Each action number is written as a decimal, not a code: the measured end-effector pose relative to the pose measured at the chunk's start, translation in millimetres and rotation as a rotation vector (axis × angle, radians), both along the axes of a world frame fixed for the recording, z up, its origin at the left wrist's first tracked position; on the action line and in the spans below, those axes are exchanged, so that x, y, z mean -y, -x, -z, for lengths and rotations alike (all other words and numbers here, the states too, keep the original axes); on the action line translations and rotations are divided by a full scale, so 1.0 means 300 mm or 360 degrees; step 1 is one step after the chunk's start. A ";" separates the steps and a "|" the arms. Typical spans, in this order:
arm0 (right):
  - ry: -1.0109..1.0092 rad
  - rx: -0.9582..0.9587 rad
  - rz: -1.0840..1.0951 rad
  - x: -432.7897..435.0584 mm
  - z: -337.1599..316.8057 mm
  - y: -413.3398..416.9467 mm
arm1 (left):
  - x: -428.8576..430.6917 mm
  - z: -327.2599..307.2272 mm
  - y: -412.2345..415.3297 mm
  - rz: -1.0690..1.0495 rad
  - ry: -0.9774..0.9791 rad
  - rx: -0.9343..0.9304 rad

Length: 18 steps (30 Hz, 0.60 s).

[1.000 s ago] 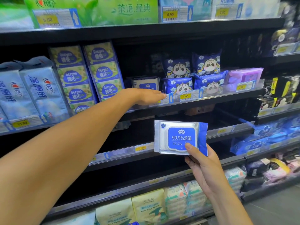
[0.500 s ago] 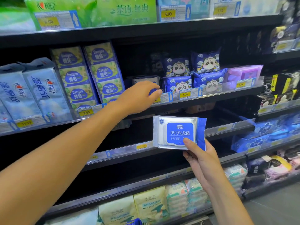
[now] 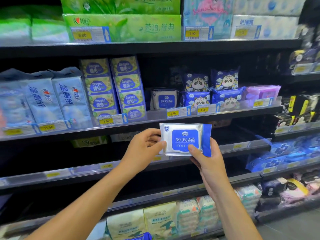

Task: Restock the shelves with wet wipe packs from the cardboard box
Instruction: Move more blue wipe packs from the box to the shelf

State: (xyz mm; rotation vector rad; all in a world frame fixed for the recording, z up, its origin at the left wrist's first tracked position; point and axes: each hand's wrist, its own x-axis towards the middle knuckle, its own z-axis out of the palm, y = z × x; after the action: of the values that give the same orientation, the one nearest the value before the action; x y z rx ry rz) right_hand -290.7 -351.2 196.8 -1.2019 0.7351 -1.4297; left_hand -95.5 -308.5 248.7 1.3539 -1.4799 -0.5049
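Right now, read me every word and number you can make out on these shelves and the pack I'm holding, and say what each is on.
"99.9%杀菌": held wet wipe pack; also shelf pack.
"Deeyeo 德佑": stacked packs.
"茶语.经典": green tissue box.
"6.00": price tag.
"6.90": price tag.
"11.50": price tag.
"7.90": price tag.
"3.90": price tag.
"1.00": price tag.
"New Baby Wipes": cream bag.
Remaining tags and small print: too blurred.

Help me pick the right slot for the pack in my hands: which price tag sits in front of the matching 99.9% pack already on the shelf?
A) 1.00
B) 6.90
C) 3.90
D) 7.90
C: the shelved pack, which bears the same blue 99.9% label as the held wet wipe pack, stands just behind the yellow 3.90 tag.
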 end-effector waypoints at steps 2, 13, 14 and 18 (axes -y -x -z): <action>0.0107 -0.0140 0.0052 0.033 -0.060 -0.016 | 0.012 -0.047 -0.023 -0.0041 0.0048 0.0008; 0.0578 -0.0977 0.0525 0.323 -0.446 -0.095 | 0.172 -0.356 -0.049 -0.0176 0.0392 0.0409; 0.0597 -0.1015 0.0549 0.340 -0.461 -0.105 | 0.185 -0.369 -0.046 -0.0179 0.0385 0.0425; 0.0592 -0.1138 0.0589 0.398 -0.470 -0.148 | 0.237 -0.380 -0.049 -0.0236 0.0322 0.0464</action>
State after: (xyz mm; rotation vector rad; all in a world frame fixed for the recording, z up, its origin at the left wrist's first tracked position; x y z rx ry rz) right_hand -246.4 -470.5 337.7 -1.9931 1.2633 -1.4688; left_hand -80.8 -379.6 362.8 1.4038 -1.6002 -0.0604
